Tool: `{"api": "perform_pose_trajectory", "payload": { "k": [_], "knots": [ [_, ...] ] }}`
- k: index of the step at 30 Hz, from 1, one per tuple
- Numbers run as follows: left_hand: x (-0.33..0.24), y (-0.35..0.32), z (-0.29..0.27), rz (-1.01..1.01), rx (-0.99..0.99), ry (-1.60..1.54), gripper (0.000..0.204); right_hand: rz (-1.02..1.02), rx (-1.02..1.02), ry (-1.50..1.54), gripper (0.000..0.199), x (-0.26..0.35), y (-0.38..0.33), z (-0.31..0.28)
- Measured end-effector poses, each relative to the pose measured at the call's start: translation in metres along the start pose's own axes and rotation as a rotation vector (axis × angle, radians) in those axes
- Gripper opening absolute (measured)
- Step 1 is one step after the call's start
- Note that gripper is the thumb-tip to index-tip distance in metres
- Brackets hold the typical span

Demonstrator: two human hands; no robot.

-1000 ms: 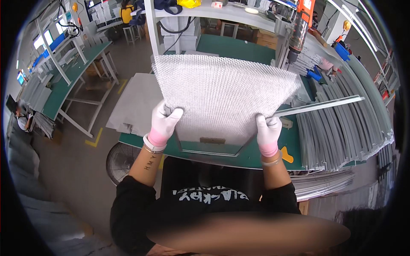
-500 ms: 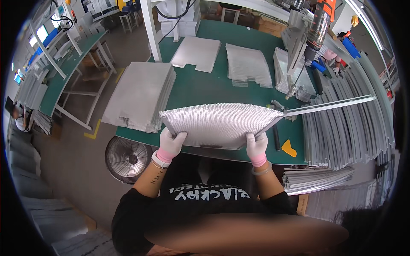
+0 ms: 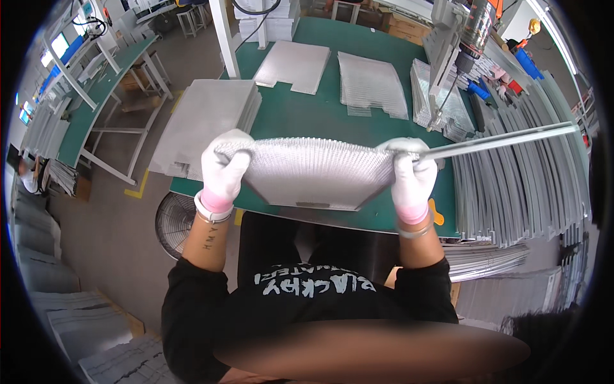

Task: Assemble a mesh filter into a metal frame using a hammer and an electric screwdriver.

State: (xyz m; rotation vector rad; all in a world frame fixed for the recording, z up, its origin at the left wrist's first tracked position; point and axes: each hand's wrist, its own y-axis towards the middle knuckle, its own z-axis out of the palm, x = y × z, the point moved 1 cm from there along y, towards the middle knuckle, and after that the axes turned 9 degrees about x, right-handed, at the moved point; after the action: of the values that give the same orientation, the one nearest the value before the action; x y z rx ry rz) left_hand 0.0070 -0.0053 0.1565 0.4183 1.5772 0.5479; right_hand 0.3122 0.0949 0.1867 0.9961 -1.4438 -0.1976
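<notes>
Mesh panel (image 3: 313, 173) edges in both hands (image 3: 224, 169)

Gloved hands: two are showing — the left hand (image 3: 224, 171) and the right hand (image 3: 411, 176).
Mesh panel (image 3: 313, 173) being held: one.
Flat sheet piles lying on the green table (image 3: 300, 115): three — a grey stack (image 3: 208, 125), a plain sheet (image 3: 293, 66), a ribbed sheet (image 3: 373, 83).
Long metal strip (image 3: 505, 137): one is sticking out rightward.
Fan (image 3: 174, 221): one is standing on the floor.
</notes>
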Motion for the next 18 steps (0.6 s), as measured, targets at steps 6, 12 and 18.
{"api": "perform_pose_trajectory", "payload": {
  "k": [6, 12, 18],
  "knots": [
    [-0.017, -0.011, 0.021, 0.273, 0.440, -0.158, 0.008, -0.151, 0.056, -0.005, 0.027, 0.002, -0.053, -0.008],
    [0.045, -0.051, 0.017, 0.308, 1.293, -0.689, 0.059, -0.435, 0.597, 0.071, 0.025, 0.028, -0.104, -0.022],
    [0.110, -0.062, 0.039, -0.383, 1.500, 0.250, 0.081, -0.382, 0.501, 0.118, 0.021, 0.022, -0.159, -0.016]
  ]
}}
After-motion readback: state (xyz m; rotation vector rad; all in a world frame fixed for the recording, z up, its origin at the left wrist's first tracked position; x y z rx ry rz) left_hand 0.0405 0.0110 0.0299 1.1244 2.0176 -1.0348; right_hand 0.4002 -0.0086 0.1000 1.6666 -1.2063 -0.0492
